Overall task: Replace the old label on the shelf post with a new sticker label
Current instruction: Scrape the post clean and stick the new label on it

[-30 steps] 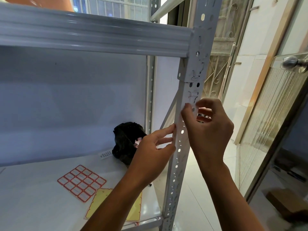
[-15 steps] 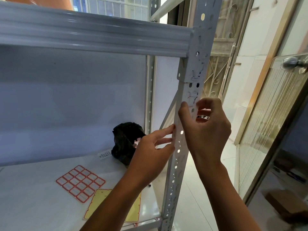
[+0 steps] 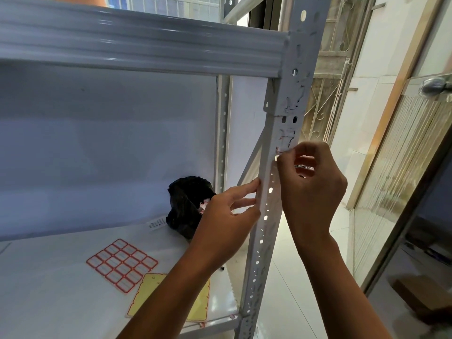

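Observation:
A grey perforated shelf post runs up the middle of the view. Torn remnants of an old red-edged label cling to it just above my right hand, whose thumb and fingertips pinch at the post's edge there. My left hand rests lower, fingertips touching the post's inner face, holding nothing. A sheet of red-bordered sticker labels lies on the white shelf board, with a yellow backing sheet beside it, partly hidden by my left forearm.
A crumpled black plastic bag sits at the back of the shelf board near the rear post. The upper shelf beam crosses overhead. A glass door with a metal knob stands at the right over a tiled floor.
My right hand's thumb has shifted slightly up along the post to the label remnant. My left hand stays against the post.

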Motion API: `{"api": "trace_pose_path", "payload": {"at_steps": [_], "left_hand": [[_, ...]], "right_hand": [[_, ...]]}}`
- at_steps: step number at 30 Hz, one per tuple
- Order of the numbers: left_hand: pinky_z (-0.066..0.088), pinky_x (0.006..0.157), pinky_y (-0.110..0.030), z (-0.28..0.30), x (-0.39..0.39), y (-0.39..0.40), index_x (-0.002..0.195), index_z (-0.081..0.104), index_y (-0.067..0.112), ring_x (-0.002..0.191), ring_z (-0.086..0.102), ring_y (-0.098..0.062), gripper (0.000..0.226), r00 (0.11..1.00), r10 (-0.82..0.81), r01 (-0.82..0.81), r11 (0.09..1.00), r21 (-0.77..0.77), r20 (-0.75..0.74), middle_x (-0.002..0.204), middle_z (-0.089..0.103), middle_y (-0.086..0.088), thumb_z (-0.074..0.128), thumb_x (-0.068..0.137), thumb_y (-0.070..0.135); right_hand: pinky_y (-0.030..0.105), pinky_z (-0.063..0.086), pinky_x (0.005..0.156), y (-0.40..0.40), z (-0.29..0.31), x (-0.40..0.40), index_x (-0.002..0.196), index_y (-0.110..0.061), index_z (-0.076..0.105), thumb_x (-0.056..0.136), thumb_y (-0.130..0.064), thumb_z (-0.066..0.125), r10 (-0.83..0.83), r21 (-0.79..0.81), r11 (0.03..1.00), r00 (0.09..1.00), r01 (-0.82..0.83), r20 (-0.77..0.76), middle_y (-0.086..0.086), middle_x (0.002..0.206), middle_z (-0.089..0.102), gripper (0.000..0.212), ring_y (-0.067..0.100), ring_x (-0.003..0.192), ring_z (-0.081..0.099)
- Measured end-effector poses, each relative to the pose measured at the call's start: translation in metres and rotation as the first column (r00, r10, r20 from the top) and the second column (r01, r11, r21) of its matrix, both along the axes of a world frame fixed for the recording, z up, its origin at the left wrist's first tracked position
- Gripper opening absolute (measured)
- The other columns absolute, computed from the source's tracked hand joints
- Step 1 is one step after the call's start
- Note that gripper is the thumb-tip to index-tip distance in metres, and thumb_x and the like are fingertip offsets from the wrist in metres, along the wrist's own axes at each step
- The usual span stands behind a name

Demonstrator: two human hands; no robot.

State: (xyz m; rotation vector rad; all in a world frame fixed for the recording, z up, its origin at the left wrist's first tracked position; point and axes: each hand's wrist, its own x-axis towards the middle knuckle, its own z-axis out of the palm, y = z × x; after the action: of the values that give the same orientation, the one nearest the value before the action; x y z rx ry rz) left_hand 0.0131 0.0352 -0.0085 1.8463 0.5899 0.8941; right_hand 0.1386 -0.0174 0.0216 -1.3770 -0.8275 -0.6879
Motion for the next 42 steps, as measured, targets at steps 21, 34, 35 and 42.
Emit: {"api": "trace_pose_path", "payload": {"at_steps": [21,34,35,42], "left_hand": [[0.044,0.094,-0.03,0.0,0.0,-0.002,0.126,0.056,0.052,0.117,0.063,-0.003,0.039,1.0,-0.003,0.003,1.0,0.004,0.022,0.14,0.059,0.018,0.061,0.089,0.041],[0.043,0.082,-0.013,0.0,-0.001,0.0,0.133,0.058,0.045,0.116,0.063,-0.001,0.042,1.0,-0.008,0.008,1.0,0.002,0.014,0.141,0.059,0.019,0.061,0.093,0.032],[0.042,0.08,-0.012,0.0,-0.001,-0.001,0.133,0.058,0.045,0.116,0.063,-0.001,0.042,1.0,-0.01,0.01,1.0,0.002,0.012,0.141,0.059,0.019,0.061,0.093,0.031],[0.045,0.092,-0.027,0.0,-0.001,0.0,0.127,0.056,0.052,0.114,0.062,0.0,0.039,0.999,-0.022,0.021,1.0,0.007,0.023,0.142,0.058,0.018,0.061,0.093,0.034]], "right_hand": [[0.0,0.047,0.074,-0.001,0.0,-0.007,0.101,-0.015,0.069,0.094,-0.04,0.064,0.018,0.011,1.0,0.999,-0.018,-0.026,-0.009,0.09,0.069,0.027,0.003,0.077,0.066],[0.001,0.041,0.072,0.002,0.001,-0.005,0.096,-0.011,0.069,0.097,-0.027,0.068,-0.103,0.002,0.995,0.995,0.103,0.004,-0.01,0.084,0.065,0.016,0.006,0.072,0.061],[-0.002,0.039,0.073,0.002,0.001,-0.003,0.097,-0.01,0.069,0.098,-0.025,0.067,-0.106,0.007,0.994,0.994,0.106,0.011,-0.012,0.084,0.062,0.015,0.005,0.072,0.06],[0.017,0.055,0.077,0.0,-0.007,0.005,0.104,-0.003,0.071,0.101,-0.025,0.06,-0.05,0.079,0.996,0.99,0.04,0.134,0.009,0.097,0.077,0.025,0.012,0.086,0.067]]}}
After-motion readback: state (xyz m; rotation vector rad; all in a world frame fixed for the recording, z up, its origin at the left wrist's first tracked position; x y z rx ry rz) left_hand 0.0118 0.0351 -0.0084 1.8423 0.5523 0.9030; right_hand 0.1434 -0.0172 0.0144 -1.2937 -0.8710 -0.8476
